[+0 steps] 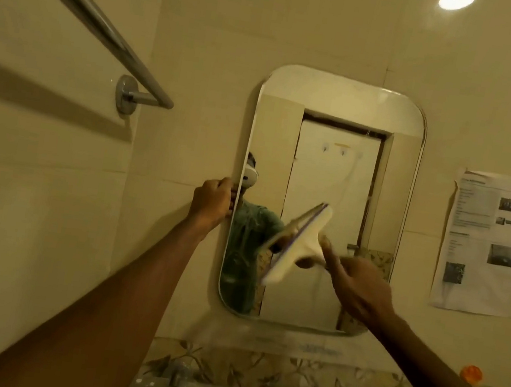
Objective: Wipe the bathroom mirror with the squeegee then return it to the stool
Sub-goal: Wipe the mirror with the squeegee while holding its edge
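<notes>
In the head view, a rounded-corner bathroom mirror (335, 159) hangs on a cream tiled wall, and both bare arms reach up toward it. The left hand (213, 202) is at the mirror's left edge, its fingers (227, 185) curled around that edge and clenched on it. The right hand (357, 281) holds a cream-coloured squeegee (296, 245) by its short handle, the fingers wrapped about the handle with the index finger stretched forward along it. The squeegee's wide blade lies tilted, running from upper right to lower left across the lower middle of the glass; its dark rubber strip faces the mirror, and it looks pressed against or just beside the surface, though blur makes contact hard to judge. The glass reflects a closed pale door and part of the person in a green shirt. On the wall to the left, a chrome towel rail (85, 12) slants down to its round mount. To the right of the mirror, a printed paper sheet (488, 244) is stuck to the tiles, and a small orange object (471, 373) sits lower on the wall. Below runs a band of floral patterned tiles (286, 377), with two blurred taps (179, 374) above a speckled surface.
</notes>
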The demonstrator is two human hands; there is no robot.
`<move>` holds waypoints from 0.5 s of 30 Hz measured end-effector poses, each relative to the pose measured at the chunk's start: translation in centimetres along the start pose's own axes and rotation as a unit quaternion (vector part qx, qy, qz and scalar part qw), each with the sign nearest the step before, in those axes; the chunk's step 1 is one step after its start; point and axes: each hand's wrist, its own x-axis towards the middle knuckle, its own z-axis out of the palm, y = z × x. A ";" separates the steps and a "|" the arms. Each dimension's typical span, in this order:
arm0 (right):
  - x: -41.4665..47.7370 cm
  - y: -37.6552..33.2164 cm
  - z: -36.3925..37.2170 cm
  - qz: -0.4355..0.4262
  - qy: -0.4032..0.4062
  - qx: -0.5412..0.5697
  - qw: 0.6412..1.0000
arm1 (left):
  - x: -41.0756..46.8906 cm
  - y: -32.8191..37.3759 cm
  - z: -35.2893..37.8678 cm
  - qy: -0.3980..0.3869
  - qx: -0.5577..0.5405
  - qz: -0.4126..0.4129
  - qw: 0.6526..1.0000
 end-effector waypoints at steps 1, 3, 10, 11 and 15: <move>1.0 -1.9 -0.9 0.000 0.001 0.077 0.997 | -0.1 -0.1 -0.1 -0.008 -0.028 -0.005 1.000; 3.4 -5.5 -2.7 0.001 0.001 0.194 0.981 | -0.1 -0.4 -0.2 -0.023 -0.072 -0.013 0.997; 13.4 -14.4 -6.7 -0.044 0.144 0.254 0.955 | 0.5 -1.9 -0.3 -0.018 -0.078 -0.009 0.997; 14.7 -15.1 -7.1 -0.048 0.156 0.239 0.957 | 0.7 -2.2 -0.4 -0.020 -0.074 -0.005 0.997; 17.9 -16.1 -7.6 -0.037 0.151 0.145 0.977 | 0.2 -1.8 -0.5 -0.023 -0.071 -0.004 0.997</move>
